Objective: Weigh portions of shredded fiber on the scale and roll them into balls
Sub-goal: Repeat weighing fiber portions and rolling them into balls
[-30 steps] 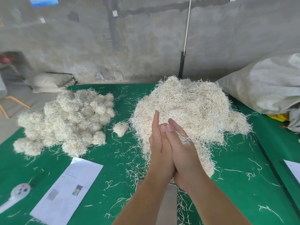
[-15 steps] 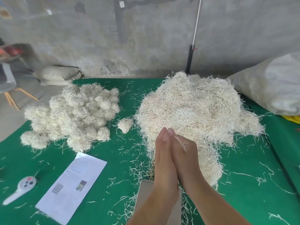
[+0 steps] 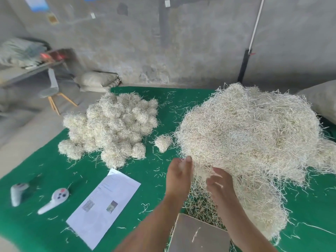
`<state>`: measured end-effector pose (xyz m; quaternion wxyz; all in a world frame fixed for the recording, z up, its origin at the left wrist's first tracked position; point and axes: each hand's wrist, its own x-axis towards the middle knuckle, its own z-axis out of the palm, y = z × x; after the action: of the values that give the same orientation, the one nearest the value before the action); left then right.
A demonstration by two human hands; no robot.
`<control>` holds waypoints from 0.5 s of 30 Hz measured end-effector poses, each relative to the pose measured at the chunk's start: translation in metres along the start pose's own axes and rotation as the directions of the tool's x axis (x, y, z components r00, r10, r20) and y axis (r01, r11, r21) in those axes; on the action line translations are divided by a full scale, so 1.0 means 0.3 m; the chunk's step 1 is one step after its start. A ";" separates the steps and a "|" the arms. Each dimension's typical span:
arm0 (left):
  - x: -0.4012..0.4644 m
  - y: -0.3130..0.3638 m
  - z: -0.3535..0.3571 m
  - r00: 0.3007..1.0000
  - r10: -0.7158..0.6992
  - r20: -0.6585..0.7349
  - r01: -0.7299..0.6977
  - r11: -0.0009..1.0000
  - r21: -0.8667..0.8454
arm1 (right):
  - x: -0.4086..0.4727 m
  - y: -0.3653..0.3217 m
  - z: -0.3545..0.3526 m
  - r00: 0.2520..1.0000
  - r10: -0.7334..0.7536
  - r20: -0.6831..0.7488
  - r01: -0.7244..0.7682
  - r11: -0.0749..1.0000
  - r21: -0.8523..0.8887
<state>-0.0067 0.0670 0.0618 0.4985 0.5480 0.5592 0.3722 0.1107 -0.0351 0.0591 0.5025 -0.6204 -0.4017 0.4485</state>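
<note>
On the green table cover (image 3: 45,224), centre to 3 o'clock, lies one large loose heap of shredded fiber (image 3: 251,142), its near edge trailing down toward 5 o'clock. At 10 o'clock sits one pile of rolled fiber balls (image 3: 112,124); individual balls blur together, so an exact count is not possible, but there are clearly more than a dozen. One single ball (image 3: 163,142) rests apart, between the pile and the loose heap, close to the heap's left edge. At 6 o'clock, one flat grey scale platform (image 3: 198,237) shows at the bottom edge, with one stray strand on it and loose fiber scattered just beyond its far edge. Two hands are in view. The left hand (image 3: 179,176) is raised just left of the heap's near edge, fingers straight and together, pointing away, holding nothing. The right hand (image 3: 219,182) is just beside it at the heap's near edge, fingers loosely bent and touching the fiber fringe; motion blur prevents telling whether any strands are pinched. The hands are slightly apart, not pressed together. At 7 o'clock lies one printed paper sheet (image 3: 103,206). At 8 o'clock lie two white handheld controllers (image 3: 54,200). Short loose strands are scattered across the cover.
</note>
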 end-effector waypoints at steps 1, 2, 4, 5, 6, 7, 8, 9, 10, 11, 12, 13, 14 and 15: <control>0.071 0.000 -0.050 0.999 0.049 -0.024 -0.046 0.989 0.142 | 0.009 0.024 -0.015 1.000 0.023 0.000 -0.023 1.000 0.016; 0.151 0.002 -0.107 0.996 0.082 -0.047 -0.067 0.964 0.259 | 0.017 0.047 -0.031 1.000 0.031 0.003 -0.031 0.999 0.012; 0.314 0.045 -0.239 0.969 0.205 -0.141 -0.112 0.865 0.489 | 0.030 0.082 -0.057 0.999 0.025 0.023 -0.024 0.999 -0.036; 0.388 0.088 -0.307 0.940 0.294 -0.174 -0.134 0.785 0.605 | 0.035 0.095 -0.066 0.999 0.035 0.029 -0.034 0.998 -0.045; 0.462 0.130 -0.374 0.906 0.380 -0.184 -0.142 0.685 0.715 | 0.040 0.110 -0.074 0.998 0.056 0.030 -0.055 0.998 -0.042; 0.522 0.178 -0.435 0.899 0.405 -0.169 -0.111 0.583 0.805 | 0.046 0.124 -0.079 0.996 0.079 0.029 -0.078 0.996 -0.040; 0.575 0.216 -0.489 0.912 0.382 -0.151 -0.059 0.485 0.872 | 0.053 0.136 -0.082 0.995 0.095 0.026 -0.094 0.994 -0.046; 0.609 0.248 -0.526 0.939 0.315 -0.135 -0.002 0.399 0.917 | 0.060 0.151 -0.086 0.994 0.106 0.023 -0.104 0.992 -0.066; 0.632 0.262 -0.547 0.960 0.256 -0.112 0.026 0.317 0.948 | 0.067 0.165 -0.090 0.994 0.112 0.020 -0.109 0.990 -0.094; 0.643 0.262 -0.551 0.972 0.223 -0.078 0.019 0.256 0.966 | 0.072 0.178 -0.093 0.993 0.115 0.019 -0.112 0.986 -0.127; 0.646 0.247 -0.540 0.977 0.208 -0.040 -0.007 0.221 0.975 | 0.074 0.187 -0.097 0.993 0.116 0.021 -0.111 0.980 -0.164; 0.638 0.222 -0.515 0.980 0.201 -0.010 -0.036 0.225 0.974 | 0.074 0.193 -0.102 0.993 0.117 0.025 -0.110 0.974 -0.199; 0.623 0.188 -0.480 0.981 0.196 0.017 -0.068 0.256 0.964 | 0.073 0.201 -0.108 0.993 0.119 0.026 -0.110 0.966 -0.232; 0.603 0.145 -0.439 0.983 0.181 0.043 -0.097 0.302 0.948 | 0.074 0.210 -0.117 0.992 0.122 0.016 -0.113 0.957 -0.265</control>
<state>-0.1056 0.2674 0.1062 0.0297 0.7680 0.6388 0.0358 0.1535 -0.0343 -0.0031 0.3815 -0.6973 -0.4283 0.4300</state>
